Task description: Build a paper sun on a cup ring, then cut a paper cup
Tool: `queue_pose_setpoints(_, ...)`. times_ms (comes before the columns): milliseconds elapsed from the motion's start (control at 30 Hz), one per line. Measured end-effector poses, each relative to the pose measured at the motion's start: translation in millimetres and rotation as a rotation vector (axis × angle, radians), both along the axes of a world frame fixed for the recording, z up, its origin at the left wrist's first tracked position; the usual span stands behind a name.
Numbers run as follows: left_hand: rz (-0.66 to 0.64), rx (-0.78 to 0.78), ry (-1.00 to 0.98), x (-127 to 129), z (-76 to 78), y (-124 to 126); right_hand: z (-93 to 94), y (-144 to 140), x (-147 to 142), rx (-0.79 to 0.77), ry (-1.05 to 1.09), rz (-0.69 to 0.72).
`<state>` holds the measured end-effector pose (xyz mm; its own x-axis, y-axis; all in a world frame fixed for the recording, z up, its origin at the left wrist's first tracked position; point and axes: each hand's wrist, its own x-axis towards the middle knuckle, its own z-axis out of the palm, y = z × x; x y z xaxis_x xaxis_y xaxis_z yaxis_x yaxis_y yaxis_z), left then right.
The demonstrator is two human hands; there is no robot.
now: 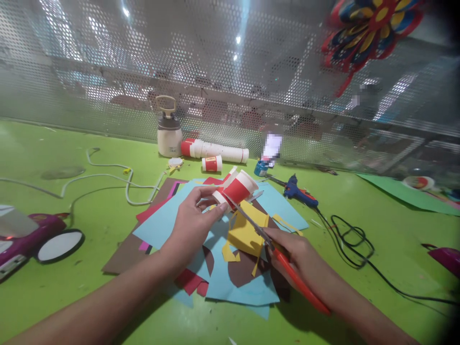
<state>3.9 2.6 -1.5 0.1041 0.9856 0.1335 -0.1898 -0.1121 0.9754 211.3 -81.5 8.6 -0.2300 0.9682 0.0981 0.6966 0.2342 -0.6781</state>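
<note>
My left hand (199,211) is closed on a red and white paper cup (240,187), holding it tilted above the table. A strip of the cup wall stands away from the rest. In my right hand (293,251) are scissors (287,268) with orange-red handles, their blades reaching to the cup near my left fingertips. Whether the blades are apart is hard to make out. Beneath both hands lie light blue paper sheets (240,292), yellow paper (247,230) with cut scraps, and brown paper (122,254).
A blue glue gun (300,191) with a looping black cord lies right. Behind stand a pump sprayer (169,134), stacked paper cups (219,152), another paper cup (212,164) and a blue jar (261,167). A white cable (129,184) and purple device (32,237) are left; green paper (406,191) lies right.
</note>
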Motion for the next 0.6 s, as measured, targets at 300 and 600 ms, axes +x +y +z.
queue_pose_setpoints(300,-0.043,-0.018,-0.01,0.0,1.3,-1.9,5.9,-3.0,-1.4,-0.215,0.211,-0.022)
queue_pose_setpoints(600,-0.061,-0.046,-0.027,2.2,4.4,-5.6,6.2,-1.6,0.3,-0.106,0.123,-0.007)
